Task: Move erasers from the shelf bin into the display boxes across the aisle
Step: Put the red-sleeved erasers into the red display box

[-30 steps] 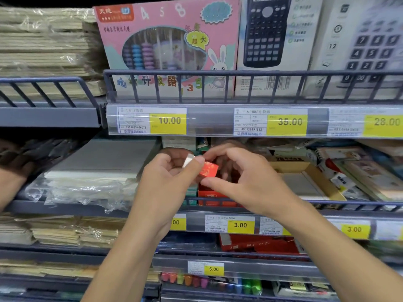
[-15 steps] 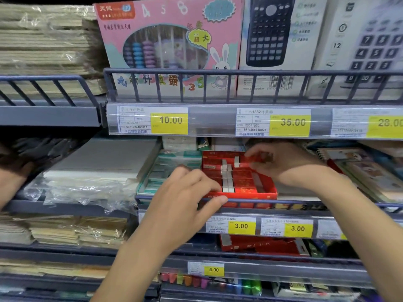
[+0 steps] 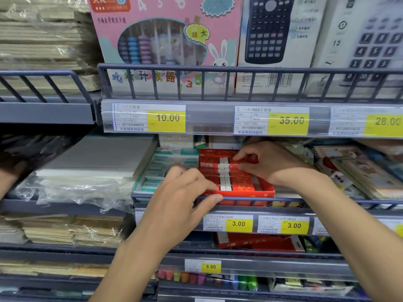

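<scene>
The right hand (image 3: 268,164) pinches a red eraser (image 3: 237,165) in the box (image 3: 250,192); the left hand (image 3: 185,192) rests spread on its edge. Erasers seem light, firm; better grip the long sides.

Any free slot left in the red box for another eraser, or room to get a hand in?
One bare strip shows in the red box, along its right wall beside the eraser rows. Elsewhere it is packed. The right hand fills the back, the left hand the front left corner. The teal box abuts left.
</scene>
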`<control>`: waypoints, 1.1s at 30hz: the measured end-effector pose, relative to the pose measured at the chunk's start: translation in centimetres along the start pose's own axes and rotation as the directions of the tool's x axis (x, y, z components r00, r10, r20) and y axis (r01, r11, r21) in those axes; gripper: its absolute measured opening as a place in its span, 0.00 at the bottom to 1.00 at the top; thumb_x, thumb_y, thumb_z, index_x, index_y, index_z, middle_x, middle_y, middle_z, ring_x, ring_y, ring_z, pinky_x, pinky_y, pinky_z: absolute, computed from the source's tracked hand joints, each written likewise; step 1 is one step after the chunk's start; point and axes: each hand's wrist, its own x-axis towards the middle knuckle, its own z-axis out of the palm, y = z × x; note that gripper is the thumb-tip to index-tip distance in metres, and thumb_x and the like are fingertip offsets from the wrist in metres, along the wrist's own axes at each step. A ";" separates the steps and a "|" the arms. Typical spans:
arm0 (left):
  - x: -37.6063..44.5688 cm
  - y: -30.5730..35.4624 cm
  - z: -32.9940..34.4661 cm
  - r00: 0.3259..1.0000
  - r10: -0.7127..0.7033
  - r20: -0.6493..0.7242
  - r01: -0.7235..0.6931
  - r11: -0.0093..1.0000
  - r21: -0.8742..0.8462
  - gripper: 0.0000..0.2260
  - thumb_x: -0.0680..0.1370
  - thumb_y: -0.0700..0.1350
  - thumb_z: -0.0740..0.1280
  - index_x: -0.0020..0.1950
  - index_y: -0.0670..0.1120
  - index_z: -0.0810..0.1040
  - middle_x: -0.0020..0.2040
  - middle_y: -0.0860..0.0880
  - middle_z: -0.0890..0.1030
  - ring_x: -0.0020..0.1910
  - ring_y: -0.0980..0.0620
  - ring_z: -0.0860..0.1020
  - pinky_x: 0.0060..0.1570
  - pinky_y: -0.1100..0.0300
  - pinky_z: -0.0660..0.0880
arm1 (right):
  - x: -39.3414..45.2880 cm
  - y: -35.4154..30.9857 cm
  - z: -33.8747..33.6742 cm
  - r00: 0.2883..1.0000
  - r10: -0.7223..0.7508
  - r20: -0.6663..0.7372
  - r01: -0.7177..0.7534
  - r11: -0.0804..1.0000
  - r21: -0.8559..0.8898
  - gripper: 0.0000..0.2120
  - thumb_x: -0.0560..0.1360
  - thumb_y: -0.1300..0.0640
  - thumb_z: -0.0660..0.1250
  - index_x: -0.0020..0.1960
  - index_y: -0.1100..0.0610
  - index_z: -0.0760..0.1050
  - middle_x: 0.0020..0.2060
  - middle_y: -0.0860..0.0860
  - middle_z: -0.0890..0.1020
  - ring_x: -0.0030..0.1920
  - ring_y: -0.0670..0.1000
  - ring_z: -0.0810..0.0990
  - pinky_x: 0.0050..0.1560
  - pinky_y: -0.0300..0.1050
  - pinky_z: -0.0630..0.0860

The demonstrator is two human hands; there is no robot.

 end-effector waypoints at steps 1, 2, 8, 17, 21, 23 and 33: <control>0.0 0.0 -0.1 1.000 -0.009 0.009 0.009 1.000 -0.001 0.15 0.80 0.58 0.65 0.56 0.52 0.86 0.49 0.58 0.81 0.51 0.52 0.70 0.51 0.63 0.70 | -0.1 -0.1 -0.1 1.000 0.003 0.006 -0.003 1.000 0.001 0.06 0.75 0.44 0.71 0.51 0.36 0.80 0.43 0.31 0.75 0.45 0.35 0.74 0.42 0.27 0.66; -0.1 0.0 -0.2 1.000 -0.019 0.020 0.019 1.000 -0.005 0.15 0.80 0.58 0.64 0.57 0.53 0.86 0.49 0.59 0.80 0.52 0.53 0.69 0.52 0.62 0.70 | -0.2 -0.3 -0.2 1.000 0.000 0.012 0.000 1.000 -0.002 0.06 0.75 0.43 0.71 0.52 0.36 0.80 0.42 0.31 0.74 0.45 0.36 0.74 0.42 0.29 0.67; -0.7 0.1 -1.6 0.992 -0.108 -0.060 0.095 0.978 -0.187 0.12 0.81 0.53 0.66 0.64 0.54 0.81 0.54 0.62 0.80 0.58 0.58 0.75 0.58 0.70 0.68 | -3.7 -3.2 -0.2 0.975 0.006 -0.222 0.046 0.972 0.229 0.07 0.77 0.51 0.70 0.55 0.47 0.79 0.42 0.41 0.80 0.44 0.46 0.79 0.49 0.43 0.76; -7.1 0.9 0.5 0.949 -0.256 0.182 0.301 0.576 -0.760 0.06 0.79 0.54 0.69 0.54 0.62 0.82 0.49 0.54 0.87 0.46 0.55 0.84 0.45 0.64 0.79 | -18.5 -5.6 3.6 0.962 0.206 -0.178 0.004 0.642 0.766 0.07 0.79 0.55 0.69 0.57 0.51 0.80 0.39 0.52 0.82 0.36 0.47 0.80 0.38 0.37 0.75; -12.2 1.6 6.4 0.816 -0.275 0.508 0.577 0.431 -0.694 0.08 0.83 0.42 0.67 0.53 0.55 0.83 0.47 0.52 0.88 0.43 0.55 0.84 0.43 0.62 0.80 | -26.5 -3.9 9.4 0.882 0.470 0.015 -0.252 0.446 0.859 0.06 0.78 0.60 0.69 0.54 0.54 0.81 0.36 0.52 0.82 0.35 0.50 0.77 0.35 0.40 0.74; -15.4 2.4 9.8 0.698 -0.267 0.664 0.710 0.382 -0.592 0.06 0.83 0.40 0.66 0.55 0.49 0.82 0.46 0.51 0.88 0.41 0.56 0.83 0.40 0.64 0.79 | -30.8 -2.8 12.7 0.790 0.602 0.112 -0.377 0.333 0.864 0.06 0.79 0.63 0.68 0.54 0.58 0.81 0.35 0.52 0.82 0.34 0.50 0.75 0.34 0.40 0.73; -30.6 7.2 21.8 0.276 -0.174 0.945 0.907 0.372 -0.196 0.04 0.84 0.38 0.66 0.55 0.41 0.80 0.40 0.50 0.86 0.38 0.53 0.78 0.35 0.66 0.74 | -54.9 1.9 23.2 0.315 0.858 0.406 -0.689 -0.088 0.720 0.04 0.79 0.58 0.69 0.48 0.53 0.82 0.37 0.50 0.83 0.32 0.48 0.76 0.34 0.41 0.72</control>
